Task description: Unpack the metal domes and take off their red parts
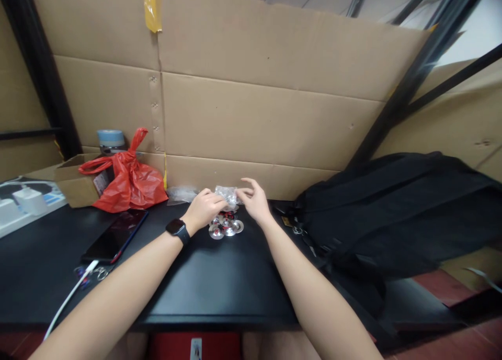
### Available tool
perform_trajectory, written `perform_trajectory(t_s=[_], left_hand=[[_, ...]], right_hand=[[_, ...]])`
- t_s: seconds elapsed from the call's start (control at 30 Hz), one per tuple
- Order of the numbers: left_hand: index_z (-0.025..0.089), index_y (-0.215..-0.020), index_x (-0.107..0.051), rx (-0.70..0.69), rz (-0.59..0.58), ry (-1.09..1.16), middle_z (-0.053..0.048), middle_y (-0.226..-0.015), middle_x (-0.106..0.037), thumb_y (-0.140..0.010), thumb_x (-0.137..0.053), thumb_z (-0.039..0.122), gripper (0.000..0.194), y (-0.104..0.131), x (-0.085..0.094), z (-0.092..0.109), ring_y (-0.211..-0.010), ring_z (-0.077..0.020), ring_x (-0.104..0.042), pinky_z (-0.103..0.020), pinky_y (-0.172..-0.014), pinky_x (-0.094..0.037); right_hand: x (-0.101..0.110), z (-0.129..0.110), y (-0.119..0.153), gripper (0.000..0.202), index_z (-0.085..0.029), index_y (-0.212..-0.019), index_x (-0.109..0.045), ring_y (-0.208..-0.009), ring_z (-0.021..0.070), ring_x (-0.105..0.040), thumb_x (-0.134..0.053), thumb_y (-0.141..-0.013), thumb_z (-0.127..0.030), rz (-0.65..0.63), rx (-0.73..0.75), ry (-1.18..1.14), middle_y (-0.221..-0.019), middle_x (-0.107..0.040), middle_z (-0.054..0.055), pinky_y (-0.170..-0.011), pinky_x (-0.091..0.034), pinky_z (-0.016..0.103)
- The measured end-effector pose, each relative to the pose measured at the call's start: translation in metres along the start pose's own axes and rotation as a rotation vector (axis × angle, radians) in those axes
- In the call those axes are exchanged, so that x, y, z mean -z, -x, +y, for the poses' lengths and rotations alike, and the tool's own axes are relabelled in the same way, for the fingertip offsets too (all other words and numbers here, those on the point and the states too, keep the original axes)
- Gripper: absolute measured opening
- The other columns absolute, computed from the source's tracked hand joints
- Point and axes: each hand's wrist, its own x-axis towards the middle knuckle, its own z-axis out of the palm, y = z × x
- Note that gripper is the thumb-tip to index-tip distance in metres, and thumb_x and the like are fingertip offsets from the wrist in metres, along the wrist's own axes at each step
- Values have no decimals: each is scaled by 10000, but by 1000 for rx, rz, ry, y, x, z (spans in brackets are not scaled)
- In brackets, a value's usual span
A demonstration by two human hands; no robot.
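My left hand (204,209), with a black watch on its wrist, has its fingers bent and closed on the left edge of a small clear plastic bag (226,193). My right hand (254,200) is at the bag's right side, its thumb and index finger apart; the thumb tip is close to the plastic, and I cannot tell whether it touches. Right below the bag, a cluster of shiny round metal discs (228,230) with red bits among them lies on the black table (219,287). The bag and my left fingers hide part of the cluster.
Another clear plastic bag (182,194) lies by the cardboard wall (251,124). To the left are a tied red bag (131,184), a cardboard box (76,184), a phone (116,237) on a white cable and a power strip (29,205). A black backpack (392,213) fills the right side.
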Motion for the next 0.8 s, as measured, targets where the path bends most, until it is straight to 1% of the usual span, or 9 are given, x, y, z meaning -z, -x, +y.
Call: perform_trajectory(t_s=[0.1,0.17,0.27,0.33,0.43,0.57,0.63,0.7,0.8], left_hand=[[209,-899,-668,94,8,-27,-28,-853,-712,-966,-511,187,173,7,-1,-16,-809,-173,-620,-328,-751,-356],[201,-900,-663,185,20,-96,-45,-872,-709,-954,-511,196,162,12,2,-30,-821,-194,-623,-342,-752,-364],[191,-911,-658,295,-20,-204,-68,-870,-698,-931,-503,189,157,22,12,-53,-831,-219,-631,-358,-753,-374],[192,-881,-658,354,-95,-241,-75,-859,-694,-905,-508,186,152,29,19,-66,-825,-229,-637,-358,-743,-381],[202,-869,-673,445,-241,-244,-78,-891,-709,-845,-525,176,153,39,23,-78,-848,-239,-653,-347,-719,-391],[207,-964,-714,580,-397,-218,-103,-991,-734,-825,-555,341,250,48,19,-81,-919,-276,-671,-351,-763,-414],[205,-996,-727,644,-459,-200,-127,-1018,-738,-826,-544,490,379,50,16,-79,-956,-305,-669,-367,-795,-423],[200,-976,-738,676,-501,-176,-147,-1024,-736,-838,-490,601,491,50,14,-78,-983,-326,-663,-376,-798,-431],[192,-934,-742,686,-468,-168,-152,-1027,-731,-892,-404,595,528,48,13,-75,-988,-318,-661,-364,-775,-440]], right_hand=[[16,16,-5,296,-223,-1164,-589,-897,217,-703,-487,-903,-319,116,29,311,-996,-741,74,-860,-538,379],[28,28,-5,278,-213,-1091,-648,-1048,234,-665,-477,-872,-226,69,39,572,-1113,-718,91,-974,-487,396],[38,49,-3,394,-212,-1215,-627,-1277,257,-531,-504,-842,-177,-54,-7,848,-1359,-600,101,-1074,-408,430],[37,59,-3,483,-228,-1340,-553,-1375,265,-429,-516,-859,-204,-159,-38,936,-1488,-483,94,-1098,-373,466],[29,67,-4,565,-284,-1444,-453,-1430,287,-342,-502,-883,-236,-301,-92,1004,-1559,-388,75,-1094,-343,539],[22,65,-8,548,-352,-1437,-452,-1391,317,-391,-444,-903,-229,-372,-203,1045,-1551,-402,57,-1039,-356,611],[24,62,-9,532,-317,-1395,-504,-1315,330,-477,-488,-876,-201,-309,-230,1040,-1460,-515,93,-1017,-377,601],[29,61,-8,492,-255,-1318,-574,-1205,317,-573,-549,-837,-157,-171,-234,985,-1289,-646,128,-1001,-412,536],[39,60,-8,320,-180,-1149,-662,-1070,272,-655,-564,-846,-151,11,-236,889,-1102,-721,147,-953,-467,414]])
